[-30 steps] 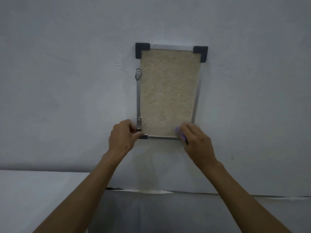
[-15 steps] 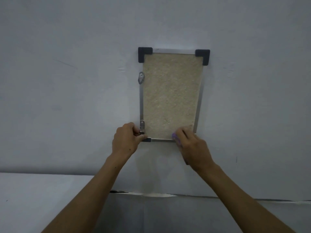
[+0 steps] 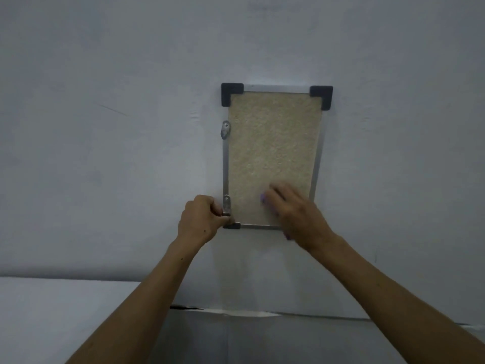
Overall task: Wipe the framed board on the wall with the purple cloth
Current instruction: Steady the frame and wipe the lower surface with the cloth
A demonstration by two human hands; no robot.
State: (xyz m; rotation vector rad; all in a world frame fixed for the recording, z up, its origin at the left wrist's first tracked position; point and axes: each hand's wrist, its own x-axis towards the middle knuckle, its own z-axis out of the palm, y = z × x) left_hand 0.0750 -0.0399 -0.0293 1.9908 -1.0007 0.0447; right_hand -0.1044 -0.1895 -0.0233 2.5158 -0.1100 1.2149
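On the wall ahead, the board (image 3: 273, 156) hangs upright. My left hand (image 3: 202, 222) pinches its lower-left corner to steady it; my right hand (image 3: 294, 208) presses the cloth (image 3: 263, 198) flat on the lower panel. I'd use firm overlapping strokes upward, bracing throughout.

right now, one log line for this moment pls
left hand: grips frame corner | right hand: presses purple cloth on board | area: lower right
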